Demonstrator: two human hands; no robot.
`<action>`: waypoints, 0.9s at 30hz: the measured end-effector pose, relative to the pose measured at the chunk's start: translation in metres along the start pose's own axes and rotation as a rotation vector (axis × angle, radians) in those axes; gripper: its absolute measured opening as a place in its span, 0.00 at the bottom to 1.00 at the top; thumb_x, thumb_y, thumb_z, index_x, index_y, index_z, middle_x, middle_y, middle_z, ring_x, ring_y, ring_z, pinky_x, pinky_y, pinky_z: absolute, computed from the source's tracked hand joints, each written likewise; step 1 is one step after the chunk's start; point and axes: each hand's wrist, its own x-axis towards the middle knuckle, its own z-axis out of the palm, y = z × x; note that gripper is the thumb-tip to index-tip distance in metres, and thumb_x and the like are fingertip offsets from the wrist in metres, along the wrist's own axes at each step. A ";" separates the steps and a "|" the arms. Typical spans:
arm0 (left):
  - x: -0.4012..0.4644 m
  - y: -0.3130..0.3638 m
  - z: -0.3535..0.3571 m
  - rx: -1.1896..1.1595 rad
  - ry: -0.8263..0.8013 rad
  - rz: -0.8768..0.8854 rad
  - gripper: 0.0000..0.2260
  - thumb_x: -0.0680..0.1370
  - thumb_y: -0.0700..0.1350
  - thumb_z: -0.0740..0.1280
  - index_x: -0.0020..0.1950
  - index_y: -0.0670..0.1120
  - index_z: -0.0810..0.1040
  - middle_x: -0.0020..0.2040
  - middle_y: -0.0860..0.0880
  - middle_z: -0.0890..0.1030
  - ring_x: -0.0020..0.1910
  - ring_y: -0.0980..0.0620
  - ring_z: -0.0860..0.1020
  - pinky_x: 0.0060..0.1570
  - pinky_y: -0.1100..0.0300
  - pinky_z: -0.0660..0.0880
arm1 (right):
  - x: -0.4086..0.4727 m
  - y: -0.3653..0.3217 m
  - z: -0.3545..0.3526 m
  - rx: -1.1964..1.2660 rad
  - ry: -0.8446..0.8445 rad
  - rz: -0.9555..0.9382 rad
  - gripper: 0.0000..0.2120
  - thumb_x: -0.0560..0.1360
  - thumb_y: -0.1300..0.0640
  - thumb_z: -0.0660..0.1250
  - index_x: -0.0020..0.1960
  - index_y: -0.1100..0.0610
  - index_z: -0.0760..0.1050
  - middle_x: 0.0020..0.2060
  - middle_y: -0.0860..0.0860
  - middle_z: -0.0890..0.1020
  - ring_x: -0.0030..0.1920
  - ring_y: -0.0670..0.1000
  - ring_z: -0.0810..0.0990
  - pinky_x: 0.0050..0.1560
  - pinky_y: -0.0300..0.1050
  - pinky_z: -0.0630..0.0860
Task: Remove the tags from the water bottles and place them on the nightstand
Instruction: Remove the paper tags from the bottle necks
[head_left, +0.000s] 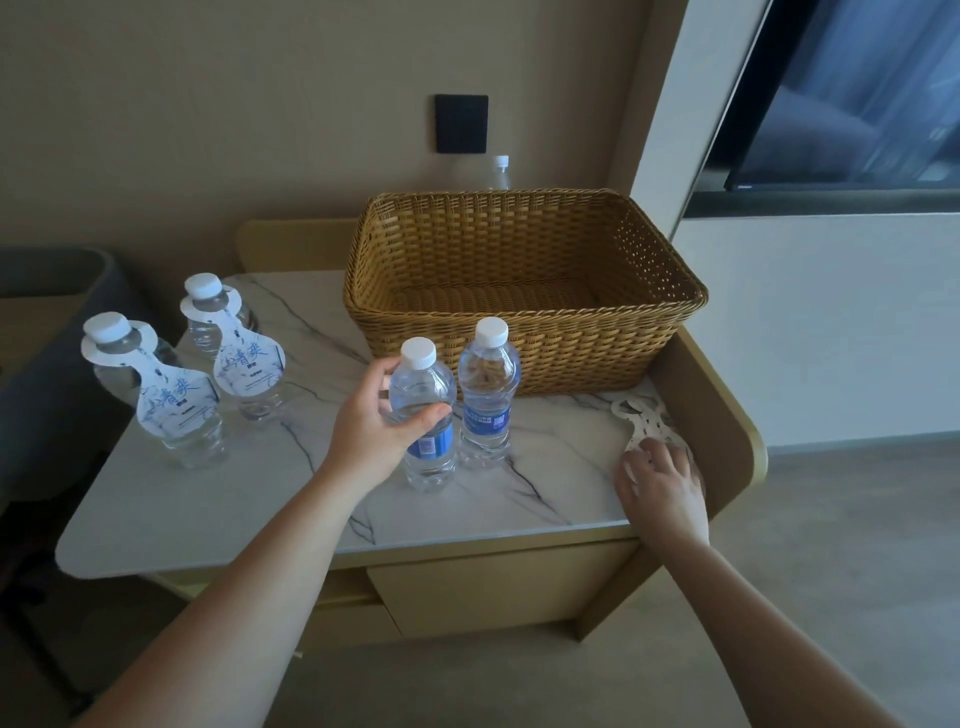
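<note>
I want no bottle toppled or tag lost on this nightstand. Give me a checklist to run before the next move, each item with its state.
1. Left hand grips the untagged clear bottle with the blue label: ok.
2. That bottle upright on the white marble nightstand top: ok.
3. Right hand holds removed white paper tags flat at the right edge: ok.
4. Two tagged clear bottles left to strip: not ok.
5. Wicker basket contents: cannot tell.
</note>
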 end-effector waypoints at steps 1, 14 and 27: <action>0.000 0.000 0.000 0.005 0.002 -0.002 0.24 0.67 0.55 0.77 0.59 0.59 0.71 0.53 0.60 0.80 0.46 0.67 0.78 0.48 0.56 0.78 | -0.003 0.001 0.001 -0.020 -0.045 -0.004 0.13 0.76 0.51 0.64 0.54 0.57 0.78 0.59 0.56 0.76 0.62 0.61 0.69 0.59 0.58 0.69; -0.006 0.002 0.006 0.007 0.028 -0.061 0.26 0.68 0.58 0.75 0.64 0.58 0.70 0.57 0.61 0.78 0.51 0.69 0.75 0.47 0.63 0.73 | -0.013 0.024 0.005 -0.042 -0.297 0.025 0.30 0.79 0.39 0.44 0.77 0.52 0.53 0.77 0.52 0.53 0.77 0.53 0.44 0.75 0.54 0.43; -0.009 0.009 0.011 0.019 0.063 -0.108 0.29 0.70 0.55 0.75 0.68 0.55 0.70 0.61 0.56 0.78 0.57 0.57 0.77 0.45 0.68 0.70 | 0.057 -0.134 -0.053 0.916 -0.226 -0.134 0.44 0.68 0.45 0.74 0.75 0.42 0.51 0.71 0.46 0.65 0.67 0.40 0.63 0.66 0.42 0.64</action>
